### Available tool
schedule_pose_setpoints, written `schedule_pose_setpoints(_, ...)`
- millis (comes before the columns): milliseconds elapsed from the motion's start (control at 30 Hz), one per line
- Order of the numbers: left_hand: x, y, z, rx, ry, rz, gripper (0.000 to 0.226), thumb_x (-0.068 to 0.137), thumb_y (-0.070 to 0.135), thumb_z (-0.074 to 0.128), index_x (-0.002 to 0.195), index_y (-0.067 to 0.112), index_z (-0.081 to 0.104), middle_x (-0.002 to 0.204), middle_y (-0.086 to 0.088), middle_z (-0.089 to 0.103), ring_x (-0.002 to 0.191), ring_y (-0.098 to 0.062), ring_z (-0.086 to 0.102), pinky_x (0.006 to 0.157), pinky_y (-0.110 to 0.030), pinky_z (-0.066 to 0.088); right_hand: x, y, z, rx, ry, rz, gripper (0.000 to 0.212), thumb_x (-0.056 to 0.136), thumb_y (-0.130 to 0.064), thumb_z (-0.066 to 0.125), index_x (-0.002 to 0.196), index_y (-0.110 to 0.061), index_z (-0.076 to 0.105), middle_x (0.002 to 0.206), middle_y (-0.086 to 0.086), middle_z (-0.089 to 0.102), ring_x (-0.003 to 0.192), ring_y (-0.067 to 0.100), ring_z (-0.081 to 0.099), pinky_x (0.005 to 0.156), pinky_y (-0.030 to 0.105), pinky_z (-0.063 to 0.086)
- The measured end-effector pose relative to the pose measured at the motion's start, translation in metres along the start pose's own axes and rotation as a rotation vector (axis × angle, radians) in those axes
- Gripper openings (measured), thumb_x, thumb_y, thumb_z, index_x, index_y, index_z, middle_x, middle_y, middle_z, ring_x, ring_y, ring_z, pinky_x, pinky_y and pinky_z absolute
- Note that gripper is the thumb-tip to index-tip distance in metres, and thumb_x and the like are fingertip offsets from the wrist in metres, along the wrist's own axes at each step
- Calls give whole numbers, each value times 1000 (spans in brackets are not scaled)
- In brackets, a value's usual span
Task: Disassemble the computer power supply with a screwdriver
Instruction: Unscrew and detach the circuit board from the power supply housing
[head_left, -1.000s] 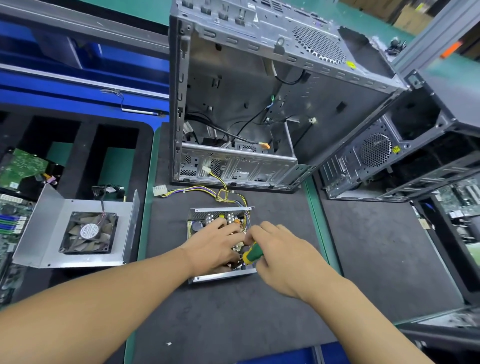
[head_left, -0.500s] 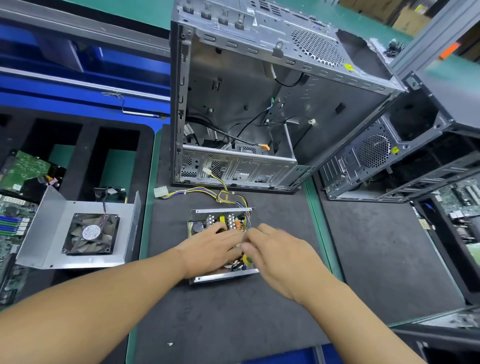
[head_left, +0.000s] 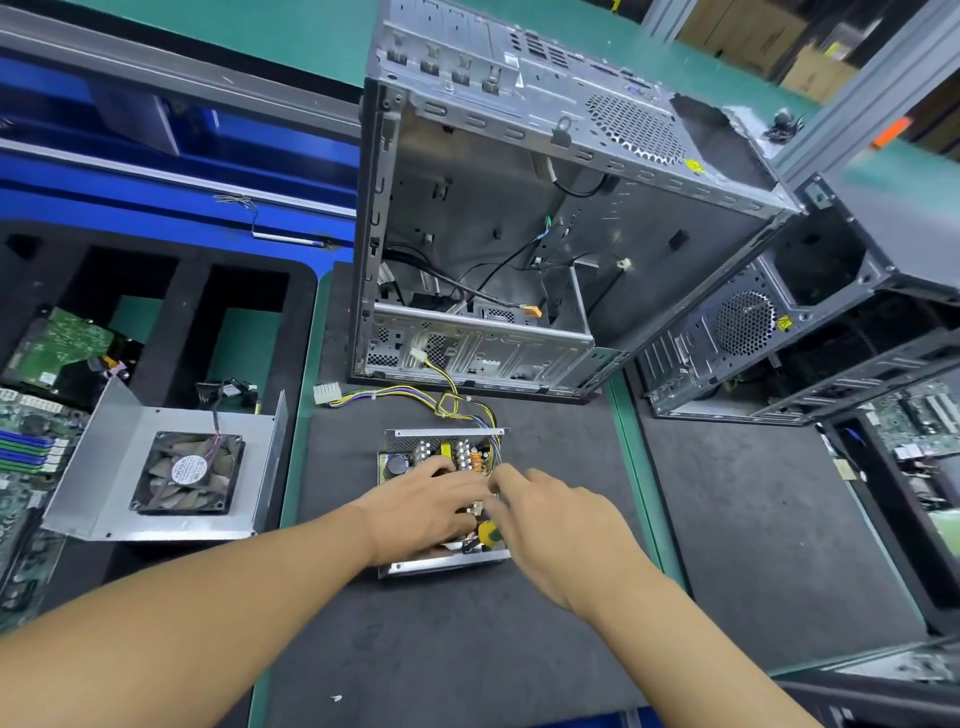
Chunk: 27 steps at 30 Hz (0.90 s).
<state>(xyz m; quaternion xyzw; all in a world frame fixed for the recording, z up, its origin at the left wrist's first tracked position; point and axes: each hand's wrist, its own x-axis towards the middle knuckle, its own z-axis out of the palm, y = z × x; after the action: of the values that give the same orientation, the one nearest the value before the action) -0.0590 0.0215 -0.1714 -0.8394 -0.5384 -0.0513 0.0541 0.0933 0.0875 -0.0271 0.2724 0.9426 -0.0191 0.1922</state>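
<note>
The opened power supply (head_left: 441, 456) lies on the dark mat, its circuit board and coils exposed, with yellow and purple cables (head_left: 405, 393) running from it toward the case. My left hand (head_left: 421, 512) rests flat over the board's near half and steadies it. My right hand (head_left: 553, 525) reaches in from the right and holds a screwdriver (head_left: 491, 535) with a yellow-green handle. Only the handle's end shows under my fingers; the tip is hidden inside the unit.
The removed metal cover with its black fan (head_left: 184, 473) lies to the left over a black foam tray (head_left: 171, 322) holding circuit boards. An open grey computer case (head_left: 519, 171) stands just behind the supply. A second black case (head_left: 810, 332) sits at the right.
My right hand has shifted slightly left and lowered over the screwdriver, so less of the green handle shows. My left hand stays on the board.
</note>
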Motion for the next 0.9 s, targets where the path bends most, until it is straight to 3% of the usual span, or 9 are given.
schedule_pose_setpoints(100,-1,1,-4,-10,1,-7,15,76,18,67,84,30,60,109,2,48,113,-19,38,90,-34,46,1,4,-2,137,-74,-41,24,96,-26,42,120,-26,42,113,-3,40,96,29,52,69,35,43)
schedule_pose_setpoints(200,-1,2,-8,-77,21,-18,20,77,13,64,87,30,63,121,3,50,122,-16,34,94,-33,46,-1,9,-2,86,-108,-59,35,86,-27,47,121,-27,44,117,-5,36,106,22,39,77,36,47)
schedule_pose_setpoints(300,-2,4,-1,-125,12,-53,31,87,12,55,112,29,62,138,5,44,129,-15,28,104,-32,36,-1,6,4,67,-45,21,26,97,-44,37,118,-28,40,111,-4,45,91,27,54,67,37,44)
schedule_pose_setpoints(367,-4,5,3,-233,62,-145,31,93,21,56,123,29,60,140,9,49,128,-12,36,106,-24,29,0,7,8,98,-28,24,22,102,-42,33,118,-28,38,111,-3,53,91,32,60,70,40,47)
schedule_pose_setpoints(467,0,2,3,-203,-3,-86,22,94,22,55,112,30,65,147,11,42,134,-12,28,107,-29,31,-8,15,1,222,21,34,15,99,-33,39,114,-32,41,114,-9,56,97,26,59,79,40,49)
schedule_pose_setpoints(600,5,-6,-6,-196,-77,1,14,90,22,58,100,27,67,141,4,47,131,-20,43,101,-39,38,-22,29,-19,407,146,87,6,96,-30,44,100,-33,46,103,-16,60,93,19,57,79,40,49)
schedule_pose_setpoints(700,9,-7,-10,-78,-64,22,12,88,22,61,93,32,66,131,6,49,119,-18,49,92,-39,39,-29,37,-27,430,171,100,3,96,-30,45,97,-32,46,100,-17,59,91,19,57,80,40,49)
schedule_pose_setpoints(900,27,-2,-9,-5,-29,153,20,86,18,56,77,30,69,131,2,51,117,-23,49,93,-39,38,-37,44,-22,458,190,165,3,96,-32,45,95,-35,44,95,-20,59,86,14,57,79,39,50)
